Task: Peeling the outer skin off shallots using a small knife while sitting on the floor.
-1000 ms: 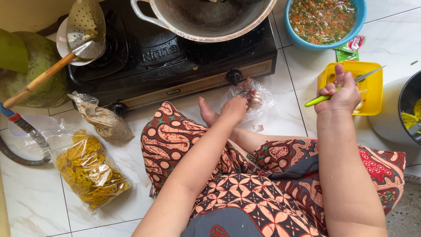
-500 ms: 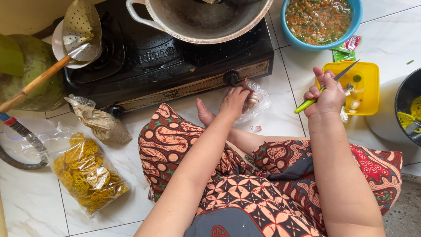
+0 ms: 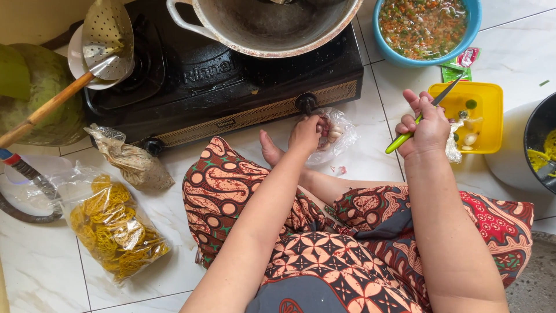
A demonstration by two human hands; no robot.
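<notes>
I sit on a white tiled floor in patterned trousers. My left hand (image 3: 306,133) reaches into a clear plastic bag of peeled garlic cloves (image 3: 336,134) lying in front of the black gas stove (image 3: 231,93); whether the fingers grip a clove I cannot tell. My right hand (image 3: 425,128) is closed around a green-handled knife (image 3: 418,117), blade pointing up and right, just left of a yellow tray (image 3: 489,119) with garlic pieces and a small green chilli bit.
A large metal wok (image 3: 272,26) sits on the stove. A blue bowl of chopped vegetables (image 3: 425,26) stands behind the tray, a black bowl (image 3: 541,142) at right. At left lie a bag of yellow crackers (image 3: 113,229), a small crumpled bag (image 3: 133,162), a perforated ladle (image 3: 104,40) and a green coconut (image 3: 29,93).
My right hand has drawn the knife back from the yellow tray toward me. My left hand has stayed at the garlic bag, pushing a little further into it.
</notes>
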